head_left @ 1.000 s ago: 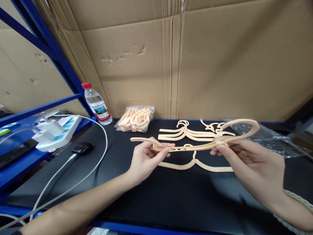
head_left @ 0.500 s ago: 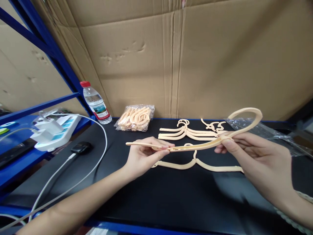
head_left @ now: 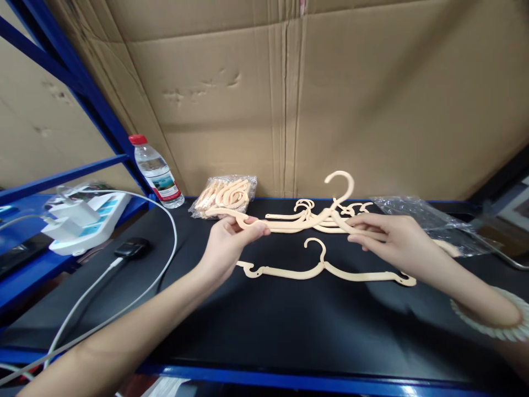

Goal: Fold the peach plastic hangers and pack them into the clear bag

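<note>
A beige plastic clothes hanger (head_left: 295, 225) is held up level above the black table, its hook standing upward. My left hand (head_left: 227, 237) pinches it near its left end, where a notched end piece sticks out past the thumb. On the other side, my right hand (head_left: 388, 234) grips the right arm of the same hanger, fingers closed round it. Below lies a second hanger (head_left: 293, 273) flat on the table, hook toward the back, with notched pieces at both ends. Behind the held hanger, several more hanger parts (head_left: 305, 205) lie stacked and partly hidden.
A clear bag of beige parts (head_left: 225, 196) sits at the back beside a red-capped water bottle (head_left: 161, 176). Crumpled clear plastic (head_left: 417, 218) lies at the right. A white power strip (head_left: 91, 220), a small black device (head_left: 132, 248) and a white cable (head_left: 176, 237) are on the left.
The held hanger has turned so its hook now stands upright rather than pointing right. My right hand has moved left and now grips the hanger's right arm.
</note>
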`<state>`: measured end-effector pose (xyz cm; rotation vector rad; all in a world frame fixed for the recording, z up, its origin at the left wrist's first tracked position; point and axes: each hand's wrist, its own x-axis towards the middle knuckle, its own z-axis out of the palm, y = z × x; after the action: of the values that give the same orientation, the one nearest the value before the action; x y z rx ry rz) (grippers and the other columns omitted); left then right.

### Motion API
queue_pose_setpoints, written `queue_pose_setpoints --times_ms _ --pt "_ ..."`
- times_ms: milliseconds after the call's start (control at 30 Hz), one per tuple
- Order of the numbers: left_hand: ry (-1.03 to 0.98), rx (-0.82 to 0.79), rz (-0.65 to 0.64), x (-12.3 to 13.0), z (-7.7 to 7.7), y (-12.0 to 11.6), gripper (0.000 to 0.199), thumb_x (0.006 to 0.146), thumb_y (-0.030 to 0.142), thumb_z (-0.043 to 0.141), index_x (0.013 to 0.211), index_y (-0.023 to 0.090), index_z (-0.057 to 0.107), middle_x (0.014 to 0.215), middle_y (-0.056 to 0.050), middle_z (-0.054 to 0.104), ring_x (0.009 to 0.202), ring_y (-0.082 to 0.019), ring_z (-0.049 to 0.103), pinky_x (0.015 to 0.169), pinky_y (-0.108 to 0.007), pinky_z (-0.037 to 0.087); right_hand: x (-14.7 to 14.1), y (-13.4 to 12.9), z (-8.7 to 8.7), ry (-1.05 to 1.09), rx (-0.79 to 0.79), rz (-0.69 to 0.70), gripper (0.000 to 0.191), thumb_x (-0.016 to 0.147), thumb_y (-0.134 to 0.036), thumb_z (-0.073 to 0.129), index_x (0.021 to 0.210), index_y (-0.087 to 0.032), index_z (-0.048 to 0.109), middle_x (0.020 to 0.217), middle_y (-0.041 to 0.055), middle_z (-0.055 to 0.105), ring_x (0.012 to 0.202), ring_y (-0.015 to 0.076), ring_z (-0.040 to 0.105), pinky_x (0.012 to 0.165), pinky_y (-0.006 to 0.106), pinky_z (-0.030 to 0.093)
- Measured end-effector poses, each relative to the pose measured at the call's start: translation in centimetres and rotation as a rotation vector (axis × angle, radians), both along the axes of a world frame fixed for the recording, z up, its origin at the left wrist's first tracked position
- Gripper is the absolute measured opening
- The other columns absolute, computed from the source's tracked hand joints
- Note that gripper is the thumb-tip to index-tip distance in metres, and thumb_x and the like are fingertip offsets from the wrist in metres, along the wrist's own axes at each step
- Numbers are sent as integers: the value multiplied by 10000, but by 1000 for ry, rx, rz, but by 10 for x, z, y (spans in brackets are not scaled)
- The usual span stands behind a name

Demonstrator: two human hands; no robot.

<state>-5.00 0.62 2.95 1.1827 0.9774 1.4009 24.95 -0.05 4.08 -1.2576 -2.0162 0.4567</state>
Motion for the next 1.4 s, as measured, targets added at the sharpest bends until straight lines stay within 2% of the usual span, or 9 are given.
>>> queue_pose_setpoints --times_ms 200,433,567,633,733,900,1000,1167,1400 --pt "-44 -181 -24 -15 7 21 223 630 185 830 766 125 664 690 -7 693 574 -86 664 503 -121 516 19 9 -1 -187 -127 71 163 852 -344 597 876 -212 689 751 9 713 612 173 670 621 287 522" --pt "-59 -140 -10 -27 14 32 175 664 206 759 770 150 632 592 46 619 488 -44 582 463 -108 468 17 7 6 -251 -168 60 149 835 -336 587 789 -206 642 686 -1 684 632 176 660 619 274 463" --pt "0 -119 -18 -41 18 39 265 648 175 762 857 184 600 654 27 679 485 -65 591 450 -133 457 18 8 7 -289 -200 47 129 804 -321 594 757 -210 640 690 -2 672 623 171 630 602 275 438" --pt "125 -96 -53 -49 22 42 275 627 183 785 820 177 588 692 -12 712 491 -77 598 456 -148 462 20 10 6 -295 -188 74 120 791 -314 606 751 -210 648 716 5 678 667 180 622 628 282 442" --pt "492 -12 -157 -63 27 46 243 632 257 802 736 151 610 693 -62 724 525 -110 622 500 -190 496 23 12 4 -325 -207 130 118 785 -300 607 770 -203 673 785 19 701 747 197 632 683 294 456" --pt "1016 59 -440 -73 31 48 182 731 331 696 766 159 648 676 -44 715 606 -163 666 572 -247 520 20 14 -5 -381 -385 168 144 760 -287 610 802 -195 712 746 15 717 690 190 651 616 268 466" --pt "1234 108 -470 -71 26 49 187 786 349 622 804 164 649 688 -36 716 648 -176 680 582 -240 501 18 16 -12 -422 -394 199 141 756 -296 618 751 -194 714 717 19 716 680 188 653 602 259 460" --pt "1413 222 -433 -69 15 53 235 814 393 585 787 172 659 724 -37 704 675 -180 656 587 -236 447 18 19 -19 -391 -419 256 116 744 -268 624 762 -201 718 733 20 726 703 194 662 613 259 466" --pt "1509 317 -417 -73 13 54 200 796 364 592 717 196 667 678 -20 655 618 -164 587 550 -240 367 15 15 -18 -402 -364 293 160 744 -176 569 779 -192 724 752 22 717 682 169 637 596 241 444"
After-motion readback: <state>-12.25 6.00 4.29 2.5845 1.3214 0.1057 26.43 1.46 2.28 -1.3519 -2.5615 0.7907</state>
